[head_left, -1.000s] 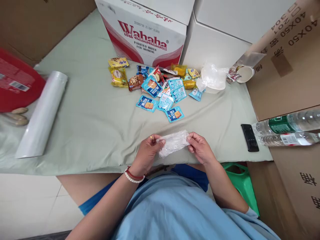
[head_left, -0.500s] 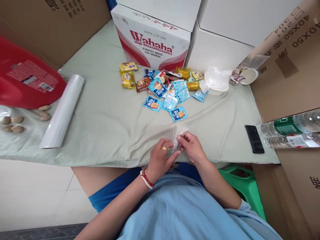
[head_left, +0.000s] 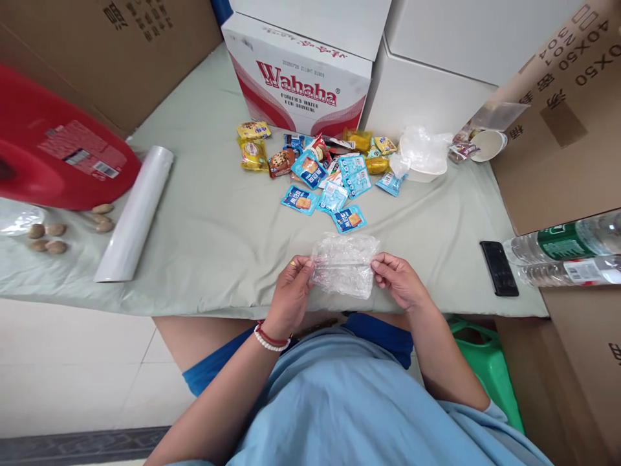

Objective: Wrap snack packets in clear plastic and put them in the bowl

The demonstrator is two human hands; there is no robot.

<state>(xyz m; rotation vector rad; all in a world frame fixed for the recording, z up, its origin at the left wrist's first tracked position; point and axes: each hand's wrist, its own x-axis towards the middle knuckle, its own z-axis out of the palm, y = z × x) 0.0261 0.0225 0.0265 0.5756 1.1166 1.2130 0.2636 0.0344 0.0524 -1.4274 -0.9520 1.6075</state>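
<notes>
A crumpled piece of clear plastic film (head_left: 345, 264) is stretched between my two hands just above the near edge of the green-covered table (head_left: 213, 233). My left hand (head_left: 290, 292) pinches its left side; a ring and a bead bracelet show on that arm. My right hand (head_left: 396, 279) pinches its right side. Beyond the film lies a heap of small snack packets (head_left: 324, 173), blue, yellow and brown.
A roll of clear film (head_left: 135, 212) lies at the left beside a red container (head_left: 53, 162) and some nuts (head_left: 46, 236). A Wahaha carton (head_left: 303, 84) stands at the back. A black phone (head_left: 499, 277), two water bottles (head_left: 565, 255), a paper cup (head_left: 488, 144) and a white bowl (head_left: 423, 162) are at the right.
My hands were close together bunching the film half a second ago; now they have moved apart and the film is spread out between them. The camera view shifted slightly.
</notes>
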